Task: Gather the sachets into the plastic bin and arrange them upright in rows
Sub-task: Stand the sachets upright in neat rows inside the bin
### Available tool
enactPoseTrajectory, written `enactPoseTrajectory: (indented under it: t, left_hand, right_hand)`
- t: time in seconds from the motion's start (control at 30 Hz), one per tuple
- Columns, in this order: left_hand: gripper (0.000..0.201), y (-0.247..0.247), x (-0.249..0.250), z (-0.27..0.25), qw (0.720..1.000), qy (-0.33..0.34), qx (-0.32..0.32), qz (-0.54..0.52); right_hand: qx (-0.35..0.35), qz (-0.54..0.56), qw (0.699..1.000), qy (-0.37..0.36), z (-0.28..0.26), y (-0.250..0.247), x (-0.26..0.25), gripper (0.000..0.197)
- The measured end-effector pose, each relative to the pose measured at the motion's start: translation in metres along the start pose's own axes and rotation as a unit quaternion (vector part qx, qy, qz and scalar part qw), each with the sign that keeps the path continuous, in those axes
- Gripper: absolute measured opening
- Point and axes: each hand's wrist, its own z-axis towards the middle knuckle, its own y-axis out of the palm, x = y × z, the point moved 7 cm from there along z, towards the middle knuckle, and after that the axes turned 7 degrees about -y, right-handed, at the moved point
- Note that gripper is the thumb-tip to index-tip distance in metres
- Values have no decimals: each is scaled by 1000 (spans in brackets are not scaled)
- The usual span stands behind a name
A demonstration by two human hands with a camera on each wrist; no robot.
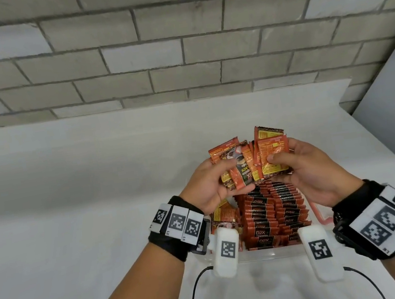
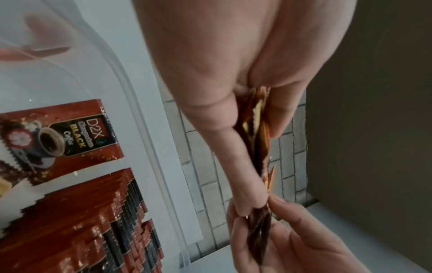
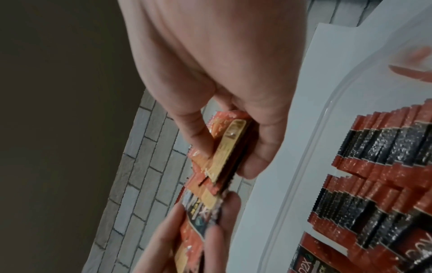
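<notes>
While a fanned bundle of sachets is held above the plastic bin, both hands are seen closed on it from opposite sides. The left hand is curled round the bundle's 9 o'clock half, thumb across the printed faces and fingers behind. The right hand is clamped on the 3 o'clock half, with its thumb pressed on the front of an orange sachet and the fingers wrapped behind. The bundle is uneven: sachets are tilted at differing angles, and some project toward 12 o'clock beyond the rest.

From the left wrist view, the bundle's edges are seen pinched between thumb and fingers of the left hand, with the right hand meeting it at 6 o'clock. From the right wrist view, the stack is seen gripped by the right hand, and the left hand's fingers are closed on its far end at 6 o'clock.

Directly beneath the hands, rows of sachets are stood upright inside the clear bin, packed face to face. At 9 o'clock within the bin, a few loose sachets are lying flat or leaning; one flat sachet is marked "D2X Black Coffee". The bin is set on a white table, backed at 12 o'clock by a grey brick wall.
</notes>
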Motion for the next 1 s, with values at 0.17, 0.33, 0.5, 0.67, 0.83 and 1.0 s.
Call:
enactPoseTrajectory:
  t: [0.17,0.33,0.5,0.67,0.83,1.0]
  left_hand:
    - [17,3,3,-3,995,37,14,94]
    - [26,13,0,-7,999,-24,-47,-3]
    - [28,18,0,-10,996,11,-62,61]
    - [38,28,2,-14,988,39,-66,134]
    - [18,31,4,-10,993,44,-46,104]
    - [21,32,-5,-10,998,-19,-60,-26]
  right_hand:
    - [-24,-15,1000,12,-5,-1,0,29]
    - [-16,2,1000,-6,-9,-6,-7,26]
    - [-24,12,1000,10,-11,-6,-7,32]
    - [-56,-56,997,6,-15,9,-5,27]
    - [-117,-111,987,-21,-25,39,-12,30]
    - [-150,-218,962,-62,-29,53,-24,34]
